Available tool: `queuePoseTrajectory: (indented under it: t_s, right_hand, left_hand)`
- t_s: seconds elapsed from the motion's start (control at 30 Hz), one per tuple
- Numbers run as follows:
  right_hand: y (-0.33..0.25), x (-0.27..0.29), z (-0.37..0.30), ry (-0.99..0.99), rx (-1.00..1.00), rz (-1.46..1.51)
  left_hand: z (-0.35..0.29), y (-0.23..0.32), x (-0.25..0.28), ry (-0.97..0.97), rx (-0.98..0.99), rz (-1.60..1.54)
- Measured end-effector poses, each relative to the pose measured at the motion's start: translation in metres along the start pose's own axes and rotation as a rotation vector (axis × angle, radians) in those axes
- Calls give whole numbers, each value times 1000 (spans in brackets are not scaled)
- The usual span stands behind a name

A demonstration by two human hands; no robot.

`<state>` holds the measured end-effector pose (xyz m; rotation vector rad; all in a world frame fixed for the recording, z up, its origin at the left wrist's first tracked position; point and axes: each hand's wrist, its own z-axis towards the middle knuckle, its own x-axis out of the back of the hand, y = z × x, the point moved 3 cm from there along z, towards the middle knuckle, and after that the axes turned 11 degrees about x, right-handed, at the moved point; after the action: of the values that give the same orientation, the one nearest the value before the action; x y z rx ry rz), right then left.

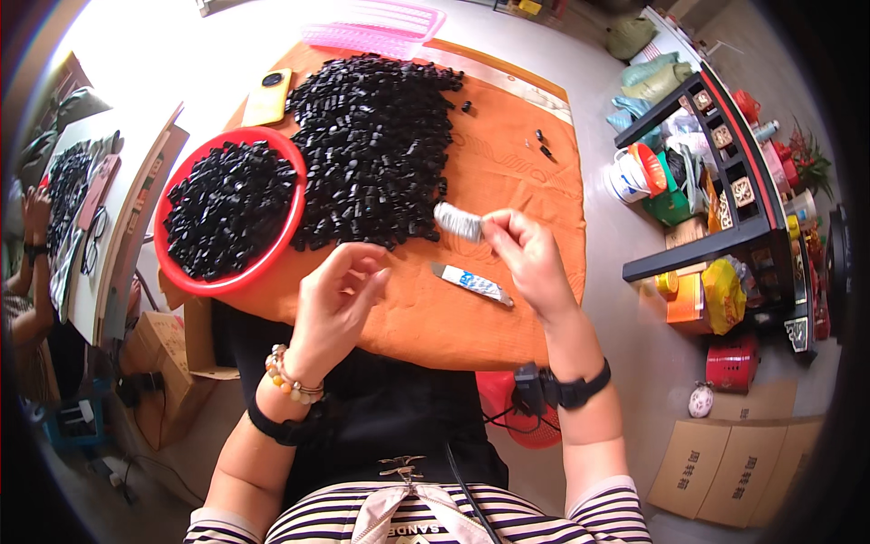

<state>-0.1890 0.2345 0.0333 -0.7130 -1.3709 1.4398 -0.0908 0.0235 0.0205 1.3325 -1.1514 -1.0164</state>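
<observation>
Across the orange-covered bench (507, 195), spilling and mixing are looking like the main risks

Around it, the room's pale floor (589, 100) is showing between stored goods. On the right a dark rack (666, 257) is standing among tubs and bags, with cardboard boxes (725, 467) lying below. At far left, another person's arm (38, 218) is showing beside a second bench (136, 213).

On the cloth, a wide heap of black pieces (372, 150) is spreading without any rim; a brushing forearm or a tugged cloth could be scattering its edge. A red basin (297, 213), filled with similar pieces, is sitting by the bench's left edge, and a knock there could be tipping it.

The left hand (337, 295) is hovering near the heap's lower edge, its grip loosely wide, nothing visible in it. The right hand (533, 258) is pinching one end of a pale ribbed roll (459, 222) between thumb and finger. That roll is pointing left above the cloth, just beside the heap's lower right corner; so narrow a hold could be letting it slip among the pieces.

Below it a flat knife-like tool (473, 284) is lying within reach; if its grey tip is a blade, a careless sweep could be nicking skin. Smallest, a few loose pieces (546, 153) are lying apart, upper right, easily overlooked.
</observation>
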Motion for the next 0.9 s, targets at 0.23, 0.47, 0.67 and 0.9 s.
queuePoseTrajectory:
  t_s: [0.23,0.47,0.67,0.9]
  right_hand:
    - [-35,-40,-35,-204,-58,290]
    - [-49,-53,-54,50,-110,408]
    - [-48,-59,-63,-39,-186,486]
    - [-54,-63,-73,-103,-321,763]
  left_hand:
    - [-7,12,-12,-385,341,-503]
    - [-13,8,4,-235,283,-513]
    - [-17,6,-1,-269,232,-489]
    - [-16,0,1,-202,107,-383]
